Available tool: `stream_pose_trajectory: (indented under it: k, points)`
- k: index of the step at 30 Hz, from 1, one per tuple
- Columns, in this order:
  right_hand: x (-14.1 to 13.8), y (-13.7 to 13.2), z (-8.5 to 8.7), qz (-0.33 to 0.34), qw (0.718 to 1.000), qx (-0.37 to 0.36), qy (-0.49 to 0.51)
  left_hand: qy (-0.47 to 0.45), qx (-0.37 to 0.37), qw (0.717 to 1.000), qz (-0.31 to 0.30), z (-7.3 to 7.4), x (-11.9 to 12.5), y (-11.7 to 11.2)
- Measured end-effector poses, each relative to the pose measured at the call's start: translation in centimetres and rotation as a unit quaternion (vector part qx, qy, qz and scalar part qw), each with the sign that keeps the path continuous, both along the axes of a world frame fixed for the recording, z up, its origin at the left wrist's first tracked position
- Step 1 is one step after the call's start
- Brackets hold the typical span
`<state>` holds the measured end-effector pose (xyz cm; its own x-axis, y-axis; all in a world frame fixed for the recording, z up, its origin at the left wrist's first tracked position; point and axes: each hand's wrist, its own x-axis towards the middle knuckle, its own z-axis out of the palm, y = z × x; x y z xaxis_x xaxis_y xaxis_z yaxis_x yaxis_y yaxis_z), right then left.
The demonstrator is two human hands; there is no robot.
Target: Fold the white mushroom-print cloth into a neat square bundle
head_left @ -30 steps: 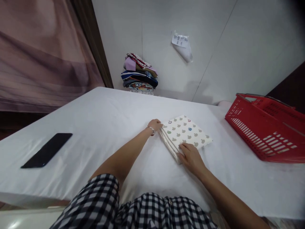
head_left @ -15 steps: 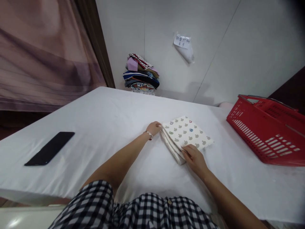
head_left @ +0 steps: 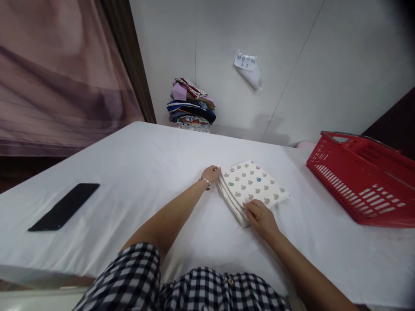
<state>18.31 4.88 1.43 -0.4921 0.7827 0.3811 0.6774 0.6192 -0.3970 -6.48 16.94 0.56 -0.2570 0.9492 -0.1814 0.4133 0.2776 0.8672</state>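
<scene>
Folded printed cloth (head_left: 251, 183) lies on the table (head_left: 145, 151), left hand (head_left: 212, 173) and right hand (head_left: 262, 219) apart, pinching both ends of its layered edge; even tension should keep layers aligned.

Cream cloth (head_left: 251, 180) with a beige-grey mushroom-like print, dotted with red, blue and green; plain white surface (head_left: 136, 164); black smartphone (head_left: 65, 207); red shopping basket (head_left: 369, 172); black-and-white gingham top (head_left: 205, 289); dusky pink curtain (head_left: 58, 69); pale grey wall (head_left: 214, 39)
</scene>
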Motion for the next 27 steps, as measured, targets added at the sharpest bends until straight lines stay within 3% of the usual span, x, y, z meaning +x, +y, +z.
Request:
stream_pose_trajectory:
  k: [7, 12, 17, 27]
  points:
    - [-1.0, 0.7, -0.4, 0.006, 1.0, 0.019, 0.0, 0.001, -0.003, 0.999, -0.036, 0.2, 0.1, 0.3]
    - [-1.4, 0.6, -0.9, 0.011, 0.999, 0.031, -0.034, 0.035, 0.013, 0.999, -0.019, -0.2, 0.4, 0.4]
    - [-1.1, -0.9, -1.0, -0.004, 0.993, 0.077, -0.092, 0.045, 0.028, 0.999, 0.004, 0.4, 0.7, 0.9]
    - [0.8, -1.8, -1.3, -0.008, 0.989, 0.096, -0.112, -0.097, 0.017, 0.995, 0.031, 2.1, 1.8, 1.9]
